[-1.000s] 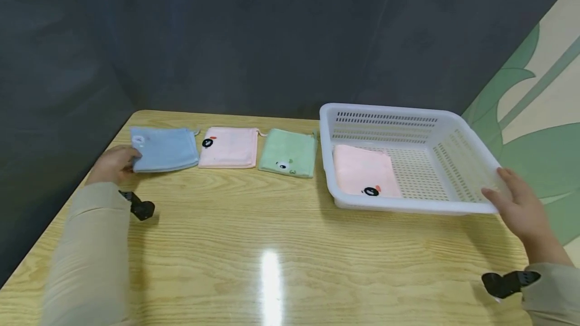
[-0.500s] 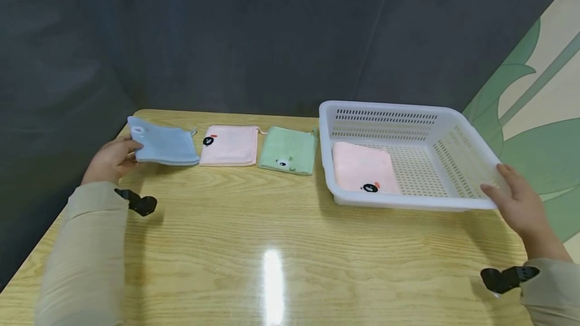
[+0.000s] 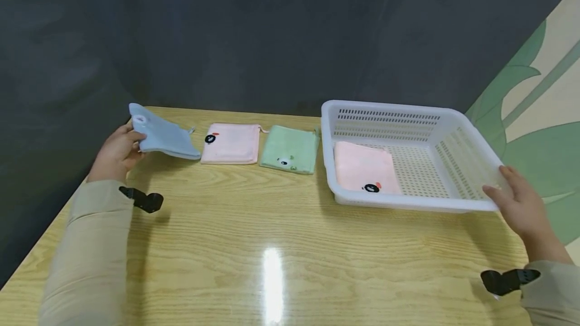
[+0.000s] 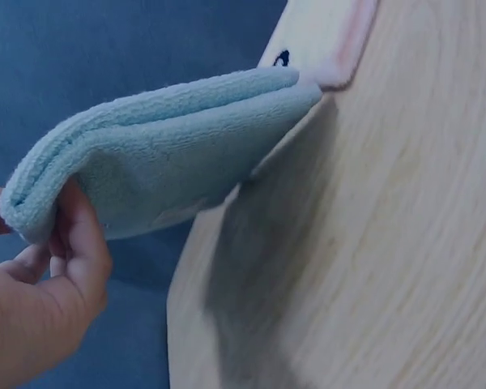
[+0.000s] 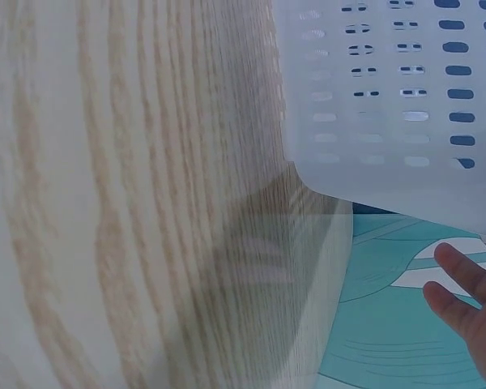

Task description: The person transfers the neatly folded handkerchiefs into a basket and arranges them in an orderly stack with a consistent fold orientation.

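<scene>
My left hand (image 3: 119, 150) pinches the left edge of a folded blue towel (image 3: 165, 135) between thumb and fingers. That edge is lifted off the table, and the towel slopes down to the right; in the left wrist view, the towel's folded layers (image 4: 170, 146) show from the side. To its right lie a folded pink towel (image 3: 231, 144) and a folded green towel (image 3: 290, 149). My right hand (image 3: 521, 208) holds the near right corner of a white plastic basket (image 3: 389, 200), thumb over the rim. Another pink towel (image 3: 364, 167) lies inside at the left.
The wooden table (image 3: 226, 245) runs out to the left edge beside my left arm. A dark curtain (image 3: 254, 39) hangs behind it. On the right is a wall with a green leaf pattern (image 3: 553, 155). Black wrist cameras (image 3: 149, 202) stick out from both sleeves.
My left hand has raised the blue towel's left edge higher and tilted it. My right hand and the basket stay where they were.
</scene>
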Tool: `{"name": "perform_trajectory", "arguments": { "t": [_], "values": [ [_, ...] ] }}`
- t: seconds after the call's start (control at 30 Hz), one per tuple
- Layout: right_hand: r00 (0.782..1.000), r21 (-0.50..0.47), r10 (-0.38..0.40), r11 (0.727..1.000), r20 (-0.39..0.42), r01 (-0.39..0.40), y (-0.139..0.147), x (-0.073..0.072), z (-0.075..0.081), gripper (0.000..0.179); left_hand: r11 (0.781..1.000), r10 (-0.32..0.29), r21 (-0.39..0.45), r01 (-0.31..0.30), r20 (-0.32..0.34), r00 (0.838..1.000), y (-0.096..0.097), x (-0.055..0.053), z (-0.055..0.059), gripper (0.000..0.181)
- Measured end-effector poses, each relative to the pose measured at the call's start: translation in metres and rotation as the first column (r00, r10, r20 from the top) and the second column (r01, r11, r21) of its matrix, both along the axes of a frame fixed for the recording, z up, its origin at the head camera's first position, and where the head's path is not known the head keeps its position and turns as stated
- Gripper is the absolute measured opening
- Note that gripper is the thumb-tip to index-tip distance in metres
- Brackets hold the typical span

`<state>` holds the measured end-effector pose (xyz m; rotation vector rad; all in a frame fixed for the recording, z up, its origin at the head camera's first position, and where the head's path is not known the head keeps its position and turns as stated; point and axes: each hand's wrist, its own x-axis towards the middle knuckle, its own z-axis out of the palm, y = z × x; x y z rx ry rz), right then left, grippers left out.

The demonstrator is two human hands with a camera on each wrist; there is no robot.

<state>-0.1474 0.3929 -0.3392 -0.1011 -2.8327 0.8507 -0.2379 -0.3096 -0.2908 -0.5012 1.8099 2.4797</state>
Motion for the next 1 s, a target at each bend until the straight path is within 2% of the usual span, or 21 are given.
{"name": "perform_trajectory", "arguments": {
  "t": [0.13, 0.23, 0.33, 0.47, 0.57, 0.67, 0.7, 0.83, 0.9, 0.93, 1.0],
  "values": [
    [1.0, -0.002, -0.005, 1.0, -0.007, 0.005, 0.006, 0.0, -0.003, 0.062, 0.999, 0.045, -0.005, -0.045, -0.008, 0.999, 0.007, 0.0, 0.006, 0.063],
    [1.0, 0.003, -0.021, 1.0, -0.021, 0.021, 0.02, -0.004, -0.014, 0.063, 0.998, 0.061, 0.011, -0.061, -0.002, 0.998, 0.013, 0.003, 0.01, 0.061],
    [0.998, 0.017, -0.036, 0.999, -0.042, 0.036, 0.041, -0.014, -0.034, 0.065, 0.99, 0.092, 0.106, -0.091, -0.011, 0.996, 0.014, 0.006, 0.016, 0.062],
    [0.997, 0.041, -0.045, 0.998, -0.06, 0.048, 0.069, -0.031, -0.064, 0.066, 0.965, 0.146, 0.222, -0.137, -0.025, 0.989, 0.011, 0.008, 0.019, 0.062],
    [0.997, 0.045, -0.037, 0.998, -0.067, 0.04, 0.083, -0.039, -0.079, 0.067, 0.963, 0.135, 0.24, -0.119, -0.053, 0.989, 0.01, 0.003, 0.017, 0.06],
    [0.997, 0.055, -0.037, 0.998, -0.069, 0.041, 0.09, -0.042, -0.086, 0.068, 0.967, 0.118, 0.237, -0.091, -0.101, 0.988, 0.009, -0.004, 0.012, 0.058],
    [0.997, 0.055, -0.035, 0.998, -0.07, 0.039, 0.091, -0.042, -0.087, 0.068, 0.959, 0.117, 0.273, -0.078, -0.131, 0.984, 0.007, -0.008, 0.007, 0.057],
    [0.997, 0.065, -0.038, 0.997, -0.067, 0.043, 0.093, -0.043, -0.09, 0.067, 0.96, 0.121, 0.268, -0.074, -0.163, 0.979, 0.013, -0.011, 0.009, 0.056],
    [0.997, 0.062, -0.033, 0.997, -0.066, 0.037, 0.092, -0.044, -0.09, 0.068, 0.969, 0.114, 0.235, -0.074, -0.163, 0.98, 0.019, -0.008, 0.014, 0.057],
    [0.997, 0.062, -0.031, 0.997, -0.065, 0.035, 0.092, -0.045, -0.089, 0.069, 0.98, 0.109, 0.182, -0.081, -0.147, 0.983, 0.025, -0.005, 0.02, 0.058],
    [0.998, 0.064, -0.024, 0.998, -0.064, 0.028, 0.09, -0.045, -0.088, 0.069, 0.983, 0.11, 0.161, -0.086, -0.141, 0.984, 0.032, 0.001, 0.027, 0.059]
  ]
}}
